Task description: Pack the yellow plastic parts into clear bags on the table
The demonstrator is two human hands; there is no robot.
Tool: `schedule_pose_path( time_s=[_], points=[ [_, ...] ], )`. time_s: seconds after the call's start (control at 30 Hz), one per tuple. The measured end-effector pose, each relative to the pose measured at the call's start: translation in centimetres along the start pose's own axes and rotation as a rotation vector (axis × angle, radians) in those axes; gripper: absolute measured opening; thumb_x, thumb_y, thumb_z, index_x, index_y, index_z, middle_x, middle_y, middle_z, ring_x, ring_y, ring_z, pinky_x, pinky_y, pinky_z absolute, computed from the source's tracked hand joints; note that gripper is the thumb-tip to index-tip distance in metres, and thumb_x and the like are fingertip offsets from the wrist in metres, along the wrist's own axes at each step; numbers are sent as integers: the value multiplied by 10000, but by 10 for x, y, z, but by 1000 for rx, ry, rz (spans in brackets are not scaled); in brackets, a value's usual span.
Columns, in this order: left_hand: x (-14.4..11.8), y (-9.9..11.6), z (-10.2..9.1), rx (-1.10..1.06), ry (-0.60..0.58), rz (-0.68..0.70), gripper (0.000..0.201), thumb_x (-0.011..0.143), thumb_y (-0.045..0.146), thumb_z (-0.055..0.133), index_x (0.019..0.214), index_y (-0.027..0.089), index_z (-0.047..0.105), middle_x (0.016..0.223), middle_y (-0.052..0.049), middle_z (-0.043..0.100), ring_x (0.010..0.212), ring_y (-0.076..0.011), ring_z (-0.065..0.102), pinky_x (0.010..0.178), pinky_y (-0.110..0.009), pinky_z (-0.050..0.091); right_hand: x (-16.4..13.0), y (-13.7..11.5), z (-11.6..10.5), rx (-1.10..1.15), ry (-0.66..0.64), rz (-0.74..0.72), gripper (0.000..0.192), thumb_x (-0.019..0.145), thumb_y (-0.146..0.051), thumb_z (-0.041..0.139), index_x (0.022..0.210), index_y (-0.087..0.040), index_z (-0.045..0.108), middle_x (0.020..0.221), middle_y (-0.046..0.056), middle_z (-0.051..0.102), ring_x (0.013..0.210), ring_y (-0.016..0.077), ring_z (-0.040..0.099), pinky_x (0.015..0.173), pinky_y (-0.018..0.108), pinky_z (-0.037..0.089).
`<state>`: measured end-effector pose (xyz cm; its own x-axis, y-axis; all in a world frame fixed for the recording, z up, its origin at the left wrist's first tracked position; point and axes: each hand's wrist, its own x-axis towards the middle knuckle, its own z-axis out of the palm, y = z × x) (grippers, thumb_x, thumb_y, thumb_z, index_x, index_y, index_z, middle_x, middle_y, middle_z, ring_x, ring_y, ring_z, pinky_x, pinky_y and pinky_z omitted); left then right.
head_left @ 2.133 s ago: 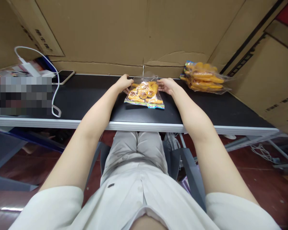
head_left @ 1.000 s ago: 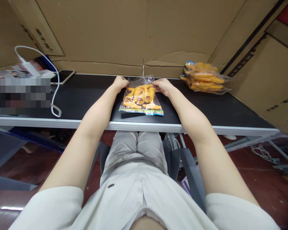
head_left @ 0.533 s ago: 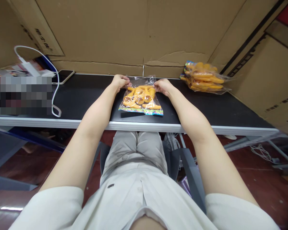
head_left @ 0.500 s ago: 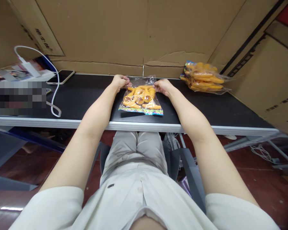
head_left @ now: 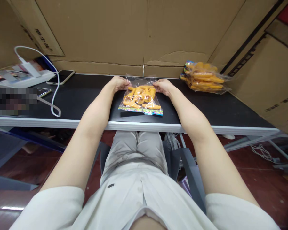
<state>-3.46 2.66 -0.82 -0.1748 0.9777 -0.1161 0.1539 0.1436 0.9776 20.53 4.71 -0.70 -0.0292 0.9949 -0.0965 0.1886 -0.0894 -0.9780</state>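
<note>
We sit at a black tabletop [head_left: 86, 95] with a pale metal front edge, walled by brown cardboard sheets [head_left: 98, 32]. At 12 o'clock lies a clear plastic bag of orange pieces [head_left: 141, 99]. Our left hand [head_left: 118, 84] and right hand [head_left: 163, 86] pinch its far corners, fingers closed on the film. At 2 o'clock sits a stack of filled clear bags [head_left: 204, 77]; at 10 o'clock a white cable [head_left: 54, 80] and a phone [head_left: 60, 76]. Compared with 0.5 s ago, the left hand sits slightly lower and the bag is unmoved.
</note>
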Motion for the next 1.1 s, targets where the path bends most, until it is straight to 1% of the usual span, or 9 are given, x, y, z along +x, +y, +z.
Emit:
schedule_pose_path(
  time_s=[0.23,0.4,0.5,0.57,0.63,0.7,0.8,0.9,1.1],
  points=[
    [5,0,2,-54,40,6,279,891,-71,649,721,148,682,717,-75,734,960,-233,830,981,-327,682,0,-1,0,13,22,11,402,1049,48,568,720,-180,531,616,-15,573,562,75,546,602,163,508],
    [18,-9,-2,-60,31,73,171,790,-20,787,860,135,768,770,-76,788,939,-233,837,996,-346,689,5,3,-2,35,36,-4,409,1025,69,580,699,-174,533,603,-20,575,567,66,546,583,148,492],
    [25,-15,-6,-55,-1,92,257,758,38,855,994,134,821,852,-92,821,993,-274,848,979,-367,706,7,5,-6,64,17,-19,358,999,94,566,752,-165,577,600,-28,596,568,68,562,570,146,498],
    [26,-16,-8,-59,-19,92,305,731,49,881,1022,125,833,858,-101,820,1039,-313,850,969,-386,717,7,5,-7,81,-3,-20,323,978,110,552,812,-155,632,613,-25,621,561,73,574,566,155,506],
    [25,-15,-8,-57,-21,87,270,707,27,886,947,131,823,842,-102,815,1061,-325,848,979,-383,712,7,5,-8,83,-8,-19,308,956,117,551,841,-141,672,618,-19,633,545,73,572,562,160,504],
    [22,-12,-7,-51,-14,75,213,724,-20,841,837,152,786,797,-77,800,1027,-282,849,974,-346,703,9,5,-7,87,9,-20,308,933,122,544,831,-132,687,614,-14,635,525,70,560,554,161,495],
    [17,-8,-2,-71,27,72,239,770,-78,730,746,159,744,719,-40,756,899,-206,834,899,-277,700,13,6,-5,123,39,-17,324,907,123,513,805,-131,687,606,0,638,511,81,569,550,171,501],
    [15,-6,3,-93,78,110,246,763,-80,698,696,154,733,685,-32,732,843,-196,818,838,-250,693,16,6,-4,149,50,-11,351,901,123,482,758,-140,667,584,4,623,498,89,585,546,174,507],
    [20,-7,8,-84,120,162,314,733,-115,661,599,168,673,617,-13,669,727,-162,751,753,-214,672,14,3,-2,161,111,-38,430,922,136,431,643,-158,575,569,-15,588,454,53,529,531,147,473]
  ],
)
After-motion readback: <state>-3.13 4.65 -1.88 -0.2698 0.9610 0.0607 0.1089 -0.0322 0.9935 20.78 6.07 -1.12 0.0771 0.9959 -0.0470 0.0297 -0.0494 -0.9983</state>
